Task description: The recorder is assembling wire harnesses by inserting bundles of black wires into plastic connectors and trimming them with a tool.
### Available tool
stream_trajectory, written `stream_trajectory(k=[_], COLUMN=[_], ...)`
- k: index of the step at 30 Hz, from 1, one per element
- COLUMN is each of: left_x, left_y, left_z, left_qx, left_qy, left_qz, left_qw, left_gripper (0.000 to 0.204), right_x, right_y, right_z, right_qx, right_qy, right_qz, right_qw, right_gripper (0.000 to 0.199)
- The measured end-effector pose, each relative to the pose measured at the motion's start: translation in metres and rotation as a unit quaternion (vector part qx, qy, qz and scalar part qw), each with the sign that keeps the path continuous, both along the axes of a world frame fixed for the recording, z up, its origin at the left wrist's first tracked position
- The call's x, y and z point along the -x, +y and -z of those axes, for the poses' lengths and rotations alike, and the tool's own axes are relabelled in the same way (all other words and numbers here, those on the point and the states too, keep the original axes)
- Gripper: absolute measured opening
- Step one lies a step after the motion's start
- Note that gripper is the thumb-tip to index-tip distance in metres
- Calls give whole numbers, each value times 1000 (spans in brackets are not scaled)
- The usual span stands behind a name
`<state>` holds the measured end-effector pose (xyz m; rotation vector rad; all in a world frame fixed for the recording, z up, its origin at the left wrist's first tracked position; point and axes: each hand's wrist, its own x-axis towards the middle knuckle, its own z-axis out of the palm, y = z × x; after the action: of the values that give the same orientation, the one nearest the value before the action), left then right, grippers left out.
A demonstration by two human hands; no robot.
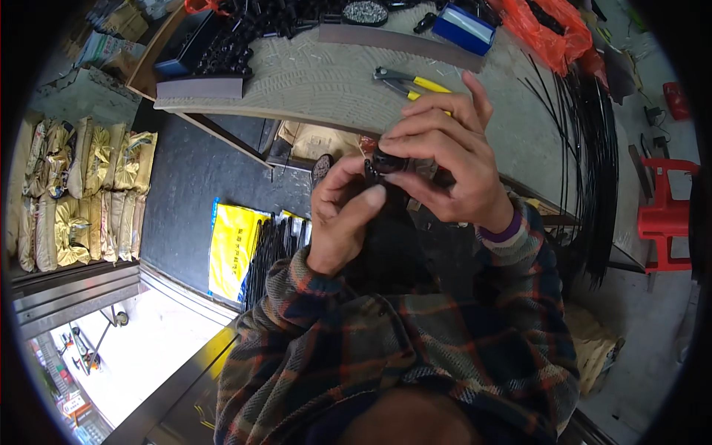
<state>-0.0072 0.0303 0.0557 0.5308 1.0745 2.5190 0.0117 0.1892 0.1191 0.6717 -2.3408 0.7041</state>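
Note:
In front of my chest, both hands meet at a small rounded black part (389, 160). My right hand (456, 159) is closed round it, thumb below and fingers over the top, with one fingertip raised. From the other side my left hand (343, 215) pinches a small black end piece (372, 175) against it, between thumb and bent forefinger. Whether the two pieces are joined cannot be made out. Beyond my right fingers, cutting pliers (404, 80) with yellow handles lie on the worktable (319, 81), partly hidden by that hand.
Black parts (230, 52) are heaped at the far left. A dish of small metal bits (365, 12), a blue box (464, 30) and a red plastic bag (549, 33) stand farther back. Long black rods (593, 163) hang off the right side near a red stool (667, 215).

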Motion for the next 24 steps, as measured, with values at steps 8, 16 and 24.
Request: stream_trajectory(k=[8,16,24], left_x=[3,4,3], left_y=[-6,-10,-26], left_z=[5,-1,0], left_qx=[-23,-19,-30], left_qy=[-33,-42,0], left_qz=[-4,-45,-51], left_qw=[999,998,998], left_gripper=[33,34,26], right_x=[0,6,-11], right_y=[-18,-35,-39], right_z=[27,37,49], right_qx=[91,275,471], right_qy=[79,66,-321], right_qz=[27,2,-136], right_qw=[992,959,811], right_gripper=[21,27,20])
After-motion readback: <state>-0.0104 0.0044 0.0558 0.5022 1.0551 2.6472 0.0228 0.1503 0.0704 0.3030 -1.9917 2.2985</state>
